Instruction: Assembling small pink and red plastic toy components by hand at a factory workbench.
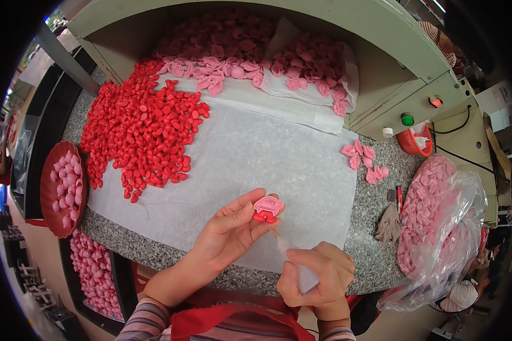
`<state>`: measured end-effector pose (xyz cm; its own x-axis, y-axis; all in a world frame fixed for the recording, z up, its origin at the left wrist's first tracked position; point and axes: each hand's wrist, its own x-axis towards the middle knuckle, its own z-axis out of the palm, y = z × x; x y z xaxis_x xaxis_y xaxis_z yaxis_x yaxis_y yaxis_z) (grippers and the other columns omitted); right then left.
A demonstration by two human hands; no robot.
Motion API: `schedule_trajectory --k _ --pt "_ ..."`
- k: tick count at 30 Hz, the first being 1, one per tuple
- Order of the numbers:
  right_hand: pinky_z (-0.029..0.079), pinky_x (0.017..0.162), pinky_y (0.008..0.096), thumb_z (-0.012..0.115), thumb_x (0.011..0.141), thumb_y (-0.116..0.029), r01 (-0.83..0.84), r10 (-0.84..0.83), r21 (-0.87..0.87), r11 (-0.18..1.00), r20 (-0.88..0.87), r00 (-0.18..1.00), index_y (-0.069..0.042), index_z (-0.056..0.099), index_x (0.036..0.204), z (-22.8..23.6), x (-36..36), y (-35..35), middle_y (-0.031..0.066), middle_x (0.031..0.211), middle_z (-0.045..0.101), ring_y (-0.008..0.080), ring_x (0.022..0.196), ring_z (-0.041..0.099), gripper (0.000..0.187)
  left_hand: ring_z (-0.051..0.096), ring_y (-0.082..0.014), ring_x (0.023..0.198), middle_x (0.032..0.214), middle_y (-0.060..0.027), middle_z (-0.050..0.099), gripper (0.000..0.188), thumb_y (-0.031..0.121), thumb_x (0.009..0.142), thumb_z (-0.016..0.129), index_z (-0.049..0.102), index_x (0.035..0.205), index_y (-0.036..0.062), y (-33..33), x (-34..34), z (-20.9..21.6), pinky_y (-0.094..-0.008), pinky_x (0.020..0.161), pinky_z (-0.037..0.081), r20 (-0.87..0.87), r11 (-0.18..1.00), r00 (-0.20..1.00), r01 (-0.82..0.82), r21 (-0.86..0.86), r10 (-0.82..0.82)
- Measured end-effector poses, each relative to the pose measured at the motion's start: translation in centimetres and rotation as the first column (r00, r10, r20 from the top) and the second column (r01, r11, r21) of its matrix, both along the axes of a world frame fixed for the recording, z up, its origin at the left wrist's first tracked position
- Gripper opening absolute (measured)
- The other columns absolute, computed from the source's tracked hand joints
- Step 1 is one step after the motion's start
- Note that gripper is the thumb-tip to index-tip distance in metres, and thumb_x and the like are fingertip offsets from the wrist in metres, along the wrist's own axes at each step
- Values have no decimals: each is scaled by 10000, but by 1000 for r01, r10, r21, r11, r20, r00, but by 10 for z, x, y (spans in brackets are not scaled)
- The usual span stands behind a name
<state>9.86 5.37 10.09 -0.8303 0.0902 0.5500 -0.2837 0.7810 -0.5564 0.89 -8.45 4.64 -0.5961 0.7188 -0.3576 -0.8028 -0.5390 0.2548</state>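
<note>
Between the thumb and fingers of my left hand (224,230) is a small plastic figure piece (268,206), pink on top with two red rounded parts below. My right hand (330,275) is wrapped round a whitish squeeze bottle (306,278) with a thin nozzle. The nozzle tip points up and left, close to the red parts; whether it touches them I cannot tell. Both hands are above the near edge of a white sheet (267,153). At the sheet's left lies a large heap of small red pieces (142,128).
Under the machine housing (375,105) lie many pink pieces (210,71). A few loose pink parts (361,156) rest right of the sheet. A red dish (48,187) with pink balls is at left, a plastic bag (438,221) of pink parts at right. A tray (116,273) stands lower left.
</note>
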Motion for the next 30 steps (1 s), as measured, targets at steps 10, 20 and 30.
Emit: schedule_trajectory --k 10,20,30 --pt "347 381 239 607 560 -59 0 0 -1 1000 -18 1000 -70 556 769 0 0 1 20 540 502 154 381 419 215 437 -279 1151 1207 -146 461 314 108 853 512 477 1159 46 0 0 -1 -407 962 393 -7 1000 1000 4 5 -4" --pt "339 371 231 607 571 -33 -22 18 -49 999 -86 996 -35 539 837 -2 0 2 21 548 497 140 373 416 275 479 -261 1100 1159 -134 500 310 125 853 521 487 1145 26 0 0 0 -396 940 410 -24 998 999 45 -39 -46" --pt "364 384 240 604 566 -33 -16 14 -23 1000 -69 998 -25 536 799 -6 -2 1 32 628 567 152 397 440 242 526 -215 1034 1074 -123 565 310 126 863 509 496 1147 4 1 0 1 -360 913 418 -3 997 997 71 -43 -71"
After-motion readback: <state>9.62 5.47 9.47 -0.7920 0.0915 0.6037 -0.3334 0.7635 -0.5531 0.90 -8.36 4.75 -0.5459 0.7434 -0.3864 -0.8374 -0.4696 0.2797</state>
